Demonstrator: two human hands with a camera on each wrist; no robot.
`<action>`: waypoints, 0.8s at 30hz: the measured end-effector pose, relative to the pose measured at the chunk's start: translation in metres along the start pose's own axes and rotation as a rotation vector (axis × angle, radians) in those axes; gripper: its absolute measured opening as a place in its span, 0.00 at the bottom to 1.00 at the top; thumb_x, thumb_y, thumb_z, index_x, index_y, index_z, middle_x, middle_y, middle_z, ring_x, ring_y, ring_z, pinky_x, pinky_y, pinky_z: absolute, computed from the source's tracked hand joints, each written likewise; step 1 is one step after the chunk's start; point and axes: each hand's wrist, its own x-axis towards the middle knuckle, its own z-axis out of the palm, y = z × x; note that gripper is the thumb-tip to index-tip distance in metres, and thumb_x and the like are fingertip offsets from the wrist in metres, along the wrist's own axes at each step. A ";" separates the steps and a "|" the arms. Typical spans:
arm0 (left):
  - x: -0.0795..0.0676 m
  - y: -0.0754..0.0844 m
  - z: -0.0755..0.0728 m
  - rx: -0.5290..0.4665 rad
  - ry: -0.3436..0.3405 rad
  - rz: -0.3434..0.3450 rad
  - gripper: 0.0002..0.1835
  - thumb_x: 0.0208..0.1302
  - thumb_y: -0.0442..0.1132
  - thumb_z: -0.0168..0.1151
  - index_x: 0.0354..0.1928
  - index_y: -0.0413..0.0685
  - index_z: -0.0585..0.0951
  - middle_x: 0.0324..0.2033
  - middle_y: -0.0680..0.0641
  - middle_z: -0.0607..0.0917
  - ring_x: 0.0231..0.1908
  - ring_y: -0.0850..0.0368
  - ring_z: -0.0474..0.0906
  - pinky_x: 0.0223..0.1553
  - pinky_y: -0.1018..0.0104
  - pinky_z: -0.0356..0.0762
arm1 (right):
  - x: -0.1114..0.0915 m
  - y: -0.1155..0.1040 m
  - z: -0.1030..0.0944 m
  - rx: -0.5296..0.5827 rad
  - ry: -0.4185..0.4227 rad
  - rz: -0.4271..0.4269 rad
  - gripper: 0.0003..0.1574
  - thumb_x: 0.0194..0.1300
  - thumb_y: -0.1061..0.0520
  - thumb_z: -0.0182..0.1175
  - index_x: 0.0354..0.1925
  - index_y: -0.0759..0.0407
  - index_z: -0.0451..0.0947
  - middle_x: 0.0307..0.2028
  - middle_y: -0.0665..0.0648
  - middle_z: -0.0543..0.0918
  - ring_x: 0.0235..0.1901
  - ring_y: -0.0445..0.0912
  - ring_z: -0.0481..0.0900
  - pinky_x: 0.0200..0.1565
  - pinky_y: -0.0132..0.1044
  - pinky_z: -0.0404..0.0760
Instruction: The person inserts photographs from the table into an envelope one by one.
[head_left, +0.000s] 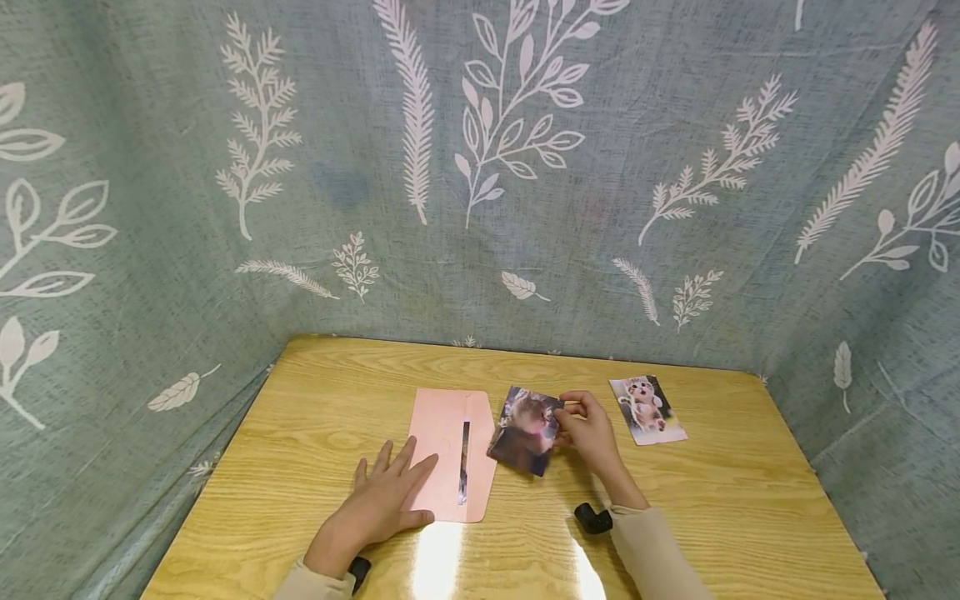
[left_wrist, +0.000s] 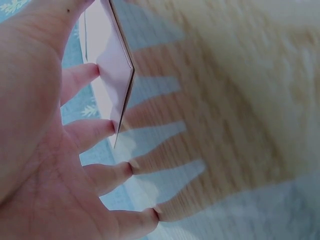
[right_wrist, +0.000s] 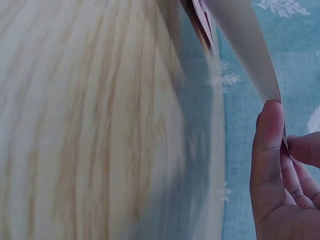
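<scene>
A pink envelope [head_left: 437, 433] lies on the table with its flap side toward the right. Inside its opening a narrow dark strip of a photo [head_left: 463, 462] shows. My left hand [head_left: 382, 496] rests on the envelope's left part, fingers spread; in the left wrist view, fingertips [left_wrist: 107, 127] touch its edge. My right hand [head_left: 588, 433] pinches the right edge of a dark, glossy photo [head_left: 522, 433], whose picture is blurred by glare. That photo is held tilted just right of the flap. The right wrist view shows its pale back [right_wrist: 245, 45] between thumb and fingers.
A kitten photo [head_left: 648, 410] lies flat on the wooden table [head_left: 720, 500], to the right of my right hand. Behind the table and along both sides hangs a grey-green curtain [head_left: 360, 183] with white leaf patterns.
</scene>
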 end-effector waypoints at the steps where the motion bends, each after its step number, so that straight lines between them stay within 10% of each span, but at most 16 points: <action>1: 0.000 0.000 0.000 0.000 0.000 -0.001 0.46 0.48 0.66 0.61 0.70 0.66 0.57 0.70 0.42 0.49 0.66 0.33 0.40 0.54 0.26 0.42 | 0.000 0.000 0.002 -0.004 0.002 -0.003 0.21 0.61 0.69 0.57 0.52 0.69 0.67 0.33 0.67 0.75 0.21 0.55 0.79 0.26 0.55 0.79; 24: -0.001 0.000 0.000 -0.015 -0.013 -0.005 0.46 0.49 0.66 0.61 0.70 0.66 0.56 0.70 0.42 0.48 0.66 0.33 0.38 0.54 0.27 0.39 | 0.001 0.002 0.029 -0.061 -0.037 0.015 0.17 0.60 0.68 0.58 0.49 0.67 0.70 0.32 0.66 0.76 0.21 0.57 0.80 0.24 0.54 0.79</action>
